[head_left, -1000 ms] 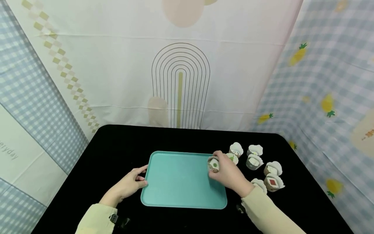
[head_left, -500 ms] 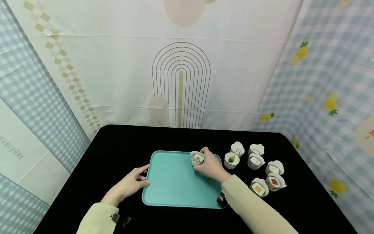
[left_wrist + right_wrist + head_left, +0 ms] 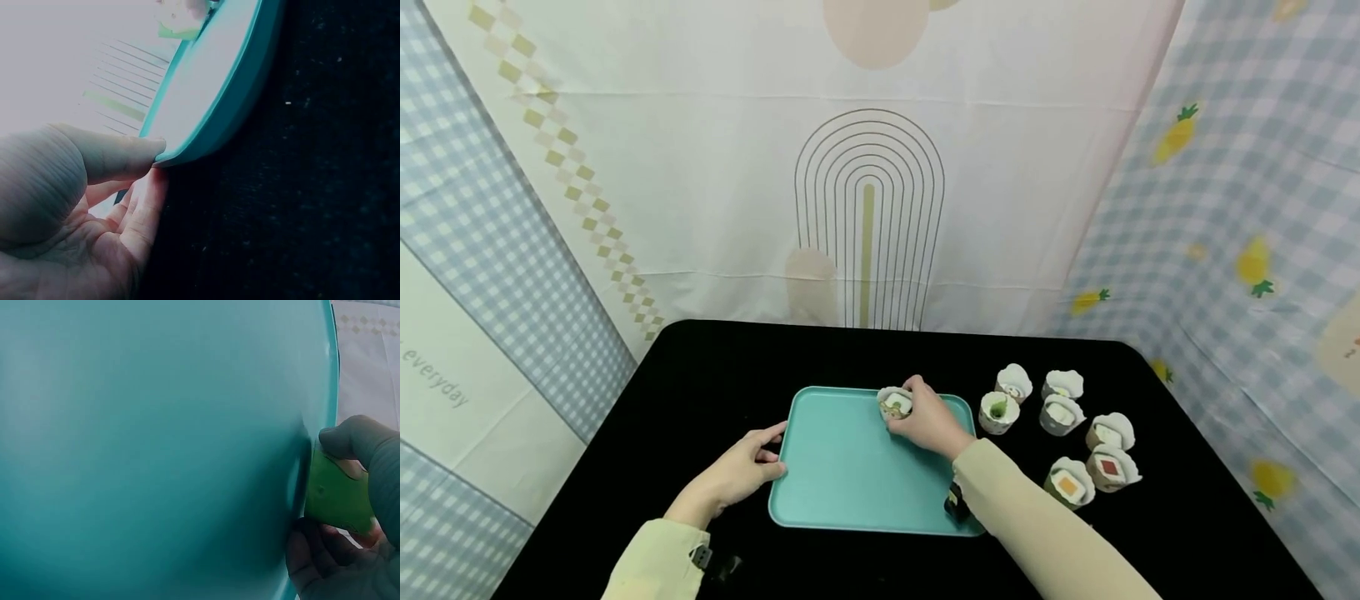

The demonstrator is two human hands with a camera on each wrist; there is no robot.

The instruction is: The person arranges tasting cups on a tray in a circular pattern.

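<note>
My right hand [image 3: 928,422] holds a paper baking cup [image 3: 893,403] with a wavy rim and a pale filling, over the back part of the turquoise tray [image 3: 850,492]. In the right wrist view the cup's side [image 3: 337,494] looks green, with the thumb on one side and fingers on the other, close to the tray's rim. Whether its base touches the tray I cannot tell. My left hand [image 3: 733,471] pinches the tray's left rim; the left wrist view shows the thumb [image 3: 125,156] on top and fingers below.
Several more paper baking cups stand right of the tray, among them one with a green topping [image 3: 998,412], one with an orange square [image 3: 1067,484] and one with a red square [image 3: 1110,467]. A black tabletop [image 3: 715,367] lies beneath, with patterned cloths [image 3: 722,208] behind and beside.
My right hand has carried the paper baking cup leftward from the tray's right edge to its back middle, slowing over the last half second. The left hand stays on the rim.
</note>
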